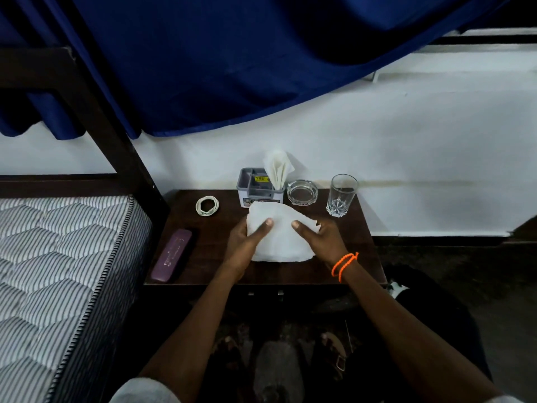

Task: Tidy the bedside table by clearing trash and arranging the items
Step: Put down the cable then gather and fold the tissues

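Observation:
A white paper tissue [280, 238] is held spread over the middle of the dark wooden bedside table [218, 266]. My left hand [245, 242] grips its left edge with the thumb on top, and my right hand [321, 238] grips its right edge the same way. Behind the tissue stands a grey organiser box [255, 186] with folded napkins [277, 168] sticking up from it. A glass ashtray [302, 192] and an upright drinking glass [341, 194] stand to its right. A coiled white cable [207, 205] lies at the back left, and a purple case [172, 255] lies along the left edge.
A striped mattress [58, 257] on a dark bed frame [96, 112] borders the table on the left. A blue curtain [232, 68] hangs over the white wall behind. Sandalled feet and dark floor [436, 271] show below and to the right.

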Demonstrator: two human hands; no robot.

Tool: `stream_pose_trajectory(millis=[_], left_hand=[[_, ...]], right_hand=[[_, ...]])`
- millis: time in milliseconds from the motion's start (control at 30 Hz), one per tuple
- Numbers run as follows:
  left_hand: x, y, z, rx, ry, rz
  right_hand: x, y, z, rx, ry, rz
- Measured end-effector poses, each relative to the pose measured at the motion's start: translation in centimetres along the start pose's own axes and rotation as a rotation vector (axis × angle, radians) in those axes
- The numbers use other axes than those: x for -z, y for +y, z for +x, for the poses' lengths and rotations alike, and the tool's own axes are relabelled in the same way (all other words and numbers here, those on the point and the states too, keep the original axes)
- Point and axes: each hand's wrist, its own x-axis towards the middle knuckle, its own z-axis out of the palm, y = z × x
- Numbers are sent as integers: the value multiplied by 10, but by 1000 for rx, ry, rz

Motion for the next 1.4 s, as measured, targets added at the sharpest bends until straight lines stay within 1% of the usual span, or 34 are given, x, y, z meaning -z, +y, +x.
stream_pose_trajectory(millis=[100, 233, 333, 467, 567, 633, 733, 867, 1033, 1100, 1133, 1267, 1333, 1400], left_hand=[[-3, -4, -1, -53, 46, 51], [-5, -3, 2, -100, 103, 80], [-5, -6, 3, -88, 110, 64], [-7, -12, 3, -52, 142, 30], [-13, -7, 1, -59, 182, -40], [-18, -3, 2, -61, 216, -97], [-21, 1, 4, -63, 298, -137], [-24, 1, 8, -86, 341, -107], [-20, -3, 12, -47, 404, -70], [-18, -3, 12, -58, 409, -72], [-17, -2, 11, -67, 391, -68], [-14, -1, 5, -107, 234, 50], [-13, -3, 1, -106, 215, 121], [-11, -4, 0, -94, 226, 162]], right_hand=[[-7, -7, 2, -13, 38, 99], [-14, -7, 7, 9, 45, 105], [-18, -2, 8, 36, 44, -2], [-20, 4, 5, 40, 0, 107], [-28, 4, 5, 60, 35, 128], [-34, 2, 5, 46, 73, 158], [-43, -4, 9, 1, 182, 148], [-56, -8, 22, -48, 348, 107], [-63, -1, 34, -76, 421, 112], [-62, -2, 34, -79, 402, 108], [-61, -5, 34, -76, 364, 98], [-45, -11, 30, 7, 92, -35], [-33, -5, 27, 32, 6, -23], [-23, 2, 25, 11, -42, 35]])
